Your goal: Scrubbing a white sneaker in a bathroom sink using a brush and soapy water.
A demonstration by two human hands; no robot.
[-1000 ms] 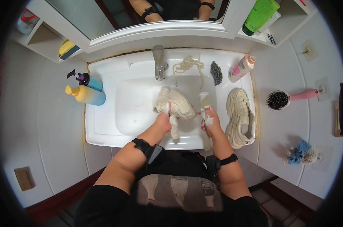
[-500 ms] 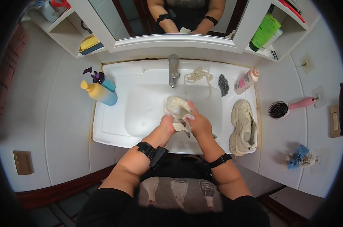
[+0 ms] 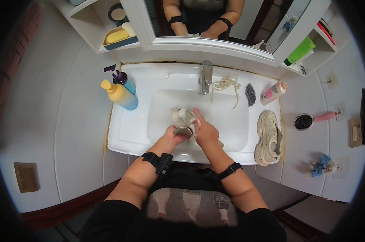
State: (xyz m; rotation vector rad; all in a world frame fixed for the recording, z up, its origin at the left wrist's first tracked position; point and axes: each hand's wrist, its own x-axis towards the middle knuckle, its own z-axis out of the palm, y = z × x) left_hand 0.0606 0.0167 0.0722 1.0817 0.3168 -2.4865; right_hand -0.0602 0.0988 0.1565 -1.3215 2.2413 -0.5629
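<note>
Over the basin, a cream sneaker (image 3: 178,116) with white foam on it is held between my two hands, its upper smeared by motion. My left hand (image 3: 176,136) is closed round the near left part, beside a greyish rounded flap or opening. From the right, my right hand (image 3: 205,131) grips it, index finger stretched along the side and foam on the fingers. Whether that hand also holds something small is hidden. A pale edge shows from under my right wrist; I cannot make out what it belongs to. A matching cream sneaker (image 3: 265,139) without laces lies on the right ledge.
Behind the basin stands the faucet (image 3: 205,76), with cream shoelaces (image 3: 226,83) and a steel wool pad (image 3: 250,94) to its right. A pink-and-white bottle (image 3: 273,93) is at the back right corner. Two pump bottles (image 3: 124,97) stand on the left rim (image 3: 117,135).
The sneaker has turned in my hands, so the greyish flap or opening now faces me near my left hand. My view has shifted, moving the sink rightward in the picture.
</note>
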